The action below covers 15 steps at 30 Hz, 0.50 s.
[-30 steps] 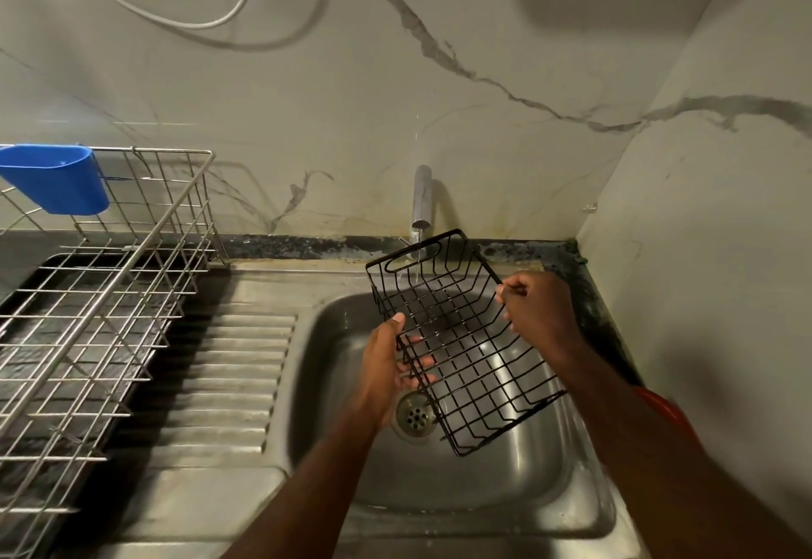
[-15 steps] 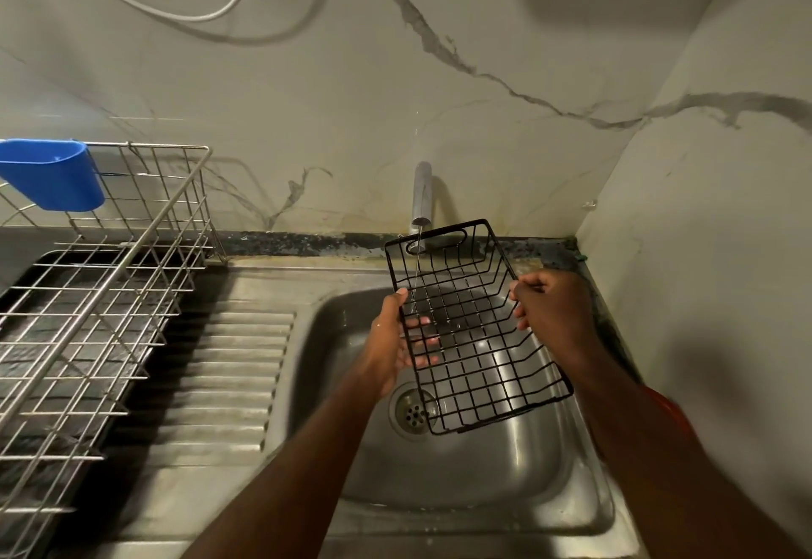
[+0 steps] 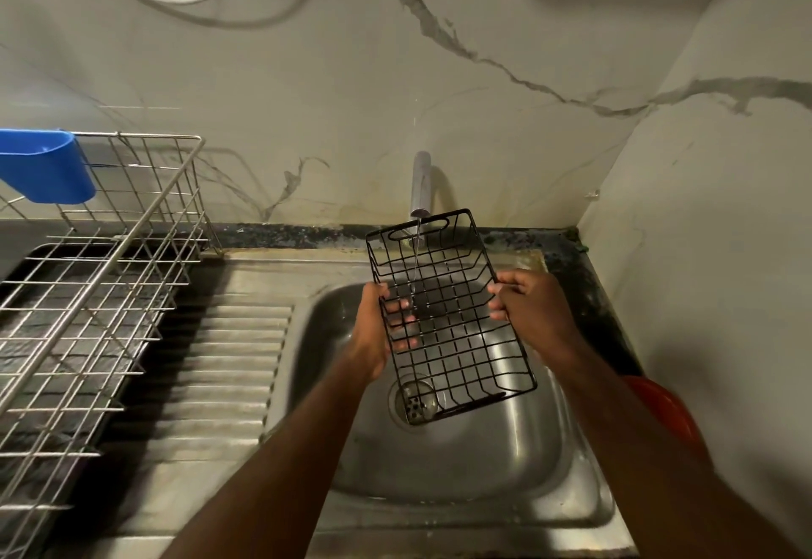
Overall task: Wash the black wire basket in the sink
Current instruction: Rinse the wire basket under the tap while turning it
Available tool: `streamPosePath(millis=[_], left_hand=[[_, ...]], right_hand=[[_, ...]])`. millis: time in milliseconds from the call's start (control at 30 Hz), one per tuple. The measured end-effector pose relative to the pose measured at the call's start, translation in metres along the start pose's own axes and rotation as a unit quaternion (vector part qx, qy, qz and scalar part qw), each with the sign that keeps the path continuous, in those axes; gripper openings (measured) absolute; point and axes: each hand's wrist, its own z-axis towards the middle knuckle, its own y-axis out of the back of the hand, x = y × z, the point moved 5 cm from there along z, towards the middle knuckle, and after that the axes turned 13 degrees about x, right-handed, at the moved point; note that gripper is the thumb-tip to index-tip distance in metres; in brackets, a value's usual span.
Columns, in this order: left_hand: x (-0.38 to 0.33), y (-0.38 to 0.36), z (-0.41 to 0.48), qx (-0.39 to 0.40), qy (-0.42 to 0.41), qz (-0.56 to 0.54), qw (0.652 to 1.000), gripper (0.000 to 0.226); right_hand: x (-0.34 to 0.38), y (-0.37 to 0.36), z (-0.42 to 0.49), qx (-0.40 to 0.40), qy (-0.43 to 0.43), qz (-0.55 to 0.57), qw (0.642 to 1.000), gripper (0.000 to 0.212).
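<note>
I hold the black wire basket (image 3: 457, 338) above the steel sink (image 3: 505, 462), tilted with its handle end up under the tap (image 3: 420, 182). A thin stream of water falls through its mesh. My left hand (image 3: 373, 330) grips the basket's left long side, fingers showing through the wires. My right hand (image 3: 529, 310) grips the right long side. The drain (image 3: 415, 400) lies below the basket's lower end.
A steel dish rack (image 3: 101, 277) with a blue plastic cup holder (image 3: 41, 169) stands on the left. The ribbed drainboard (image 3: 219, 374) lies between rack and basin. Marble walls close in behind and on the right. Something red (image 3: 668, 409) sits low at the right.
The basket has turned from a diagonal slant to nearly straight and has risen toward the tap. Water now runs through its upper half. Both hands kept their grip.
</note>
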Motion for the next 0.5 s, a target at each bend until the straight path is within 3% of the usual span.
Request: streamPosePath(millis=[167, 300, 367, 500], left_hand=[[0.003, 0.004, 0.002, -0.038, -0.025, -0.009, 0.999, 0.034], [0.006, 0.005, 0.002, -0.063, -0.038, -0.002, 0.997, 0.035], [0.006, 0.003, 0.002, -0.067, -0.04, 0.0, 0.997, 0.035], [0.006, 0.001, 0.0, -0.076, -0.048, 0.003, 0.996, 0.036]], right_hand=[[-0.001, -0.006, 0.0, 0.021, -0.021, -0.022, 0.999, 0.029], [0.023, -0.004, -0.015, -0.063, 0.04, -0.125, 0.989, 0.021], [0.034, -0.016, -0.015, -0.033, 0.054, -0.086, 0.994, 0.016], [0.039, -0.059, 0.009, 0.093, -0.004, 0.094, 0.991, 0.02]])
